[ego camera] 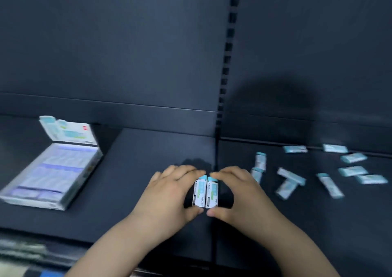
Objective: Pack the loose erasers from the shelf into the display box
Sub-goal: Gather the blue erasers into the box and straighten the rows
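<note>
Two white erasers with blue caps (205,193) stand side by side at the middle of the dark shelf (148,162). My left hand (169,194) pinches the left one between fingers and thumb. My right hand (239,192) pinches the right one the same way. The display box (53,170) lies open at the left, its lid flap raised, with rows of erasers inside. Several loose erasers (290,176) lie scattered on the shelf to the right of my hands.
A slotted upright (224,71) runs down the dark back panel and splits the shelf into two bays. The shelf's front edge (63,234) runs below the box. Blurred items show at the bottom left corner.
</note>
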